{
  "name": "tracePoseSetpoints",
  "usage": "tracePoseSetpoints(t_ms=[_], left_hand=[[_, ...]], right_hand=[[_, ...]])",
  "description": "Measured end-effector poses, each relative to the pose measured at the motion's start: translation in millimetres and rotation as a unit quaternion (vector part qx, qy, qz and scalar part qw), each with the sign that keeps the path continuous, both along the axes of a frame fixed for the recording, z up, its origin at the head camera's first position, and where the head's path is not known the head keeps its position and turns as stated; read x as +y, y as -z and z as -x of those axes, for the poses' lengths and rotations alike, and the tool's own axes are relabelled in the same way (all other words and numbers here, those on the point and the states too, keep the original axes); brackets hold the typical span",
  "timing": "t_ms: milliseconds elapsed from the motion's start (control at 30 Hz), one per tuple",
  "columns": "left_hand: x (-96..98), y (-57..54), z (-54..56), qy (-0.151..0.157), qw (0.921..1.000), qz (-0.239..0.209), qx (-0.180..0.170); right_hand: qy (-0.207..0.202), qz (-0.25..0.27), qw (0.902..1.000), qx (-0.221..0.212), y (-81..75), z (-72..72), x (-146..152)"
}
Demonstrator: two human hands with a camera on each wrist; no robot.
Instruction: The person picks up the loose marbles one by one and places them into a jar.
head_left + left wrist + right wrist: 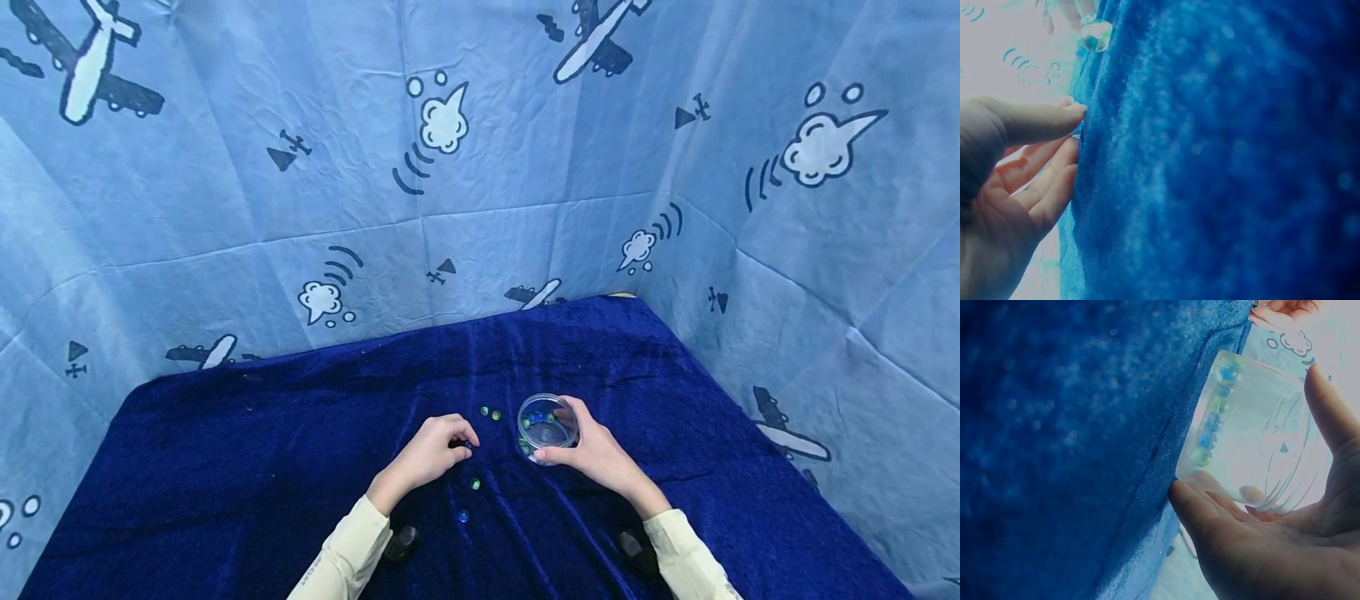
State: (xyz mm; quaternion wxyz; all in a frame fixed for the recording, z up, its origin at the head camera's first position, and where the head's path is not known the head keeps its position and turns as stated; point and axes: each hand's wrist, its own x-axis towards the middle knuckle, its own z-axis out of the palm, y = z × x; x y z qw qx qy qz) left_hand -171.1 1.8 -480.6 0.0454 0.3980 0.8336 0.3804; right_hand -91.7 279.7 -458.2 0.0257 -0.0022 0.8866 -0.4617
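My right hand [596,450] grips a clear plastic jar [548,425] with thumb and fingers on either side of its wall. Several blue and green glass marbles [1213,422] lie along the bottom of the jar, seen through its side in the right wrist view. To the left of it, my left hand [431,454] is down at the cloth, thumb and fingertips pinching a small blue marble [468,446] mostly hidden by the fingers. Two loose marbles [490,413] lie just beyond the left fingertips. Closer to me are a green marble [476,483] and a blue marble [463,517].
Dark blue velvet cloth [247,467] covers the table, with folds running through the middle. Pale blue curtains [337,183] printed with planes and clouds hang behind and at both sides. Dark wrist devices [402,543] sit below both wrists.
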Motion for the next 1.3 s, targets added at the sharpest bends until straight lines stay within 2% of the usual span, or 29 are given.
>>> tracePoseSetpoints(t_ms=[367, 667, 1033, 1300], left_hand=[[-0.9, -0.3, -0.3, 0.003, 0.9999, 0.002, 0.017], [1.2, -0.3, -0.2, 0.004, 0.9999, -0.006, 0.012], [10.2, -11.9, -4.7, -0.015, 0.9988, -0.038, -0.029], [20.6, -23.7, -5.5, -0.027, 0.997, -0.073, 0.001]], right_hand=[[0.002, 0.007, 0.9999, -0.008, -1.0, -0.7, -0.9], [0.001, 0.007, 0.9999, -0.009, -2.4, -1.7, -1.3], [0.005, 0.013, 0.9997, -0.021, -2.4, -1.6, -1.7], [0.003, 0.011, 0.9999, -0.012, -2.3, -1.2, -1.4]])
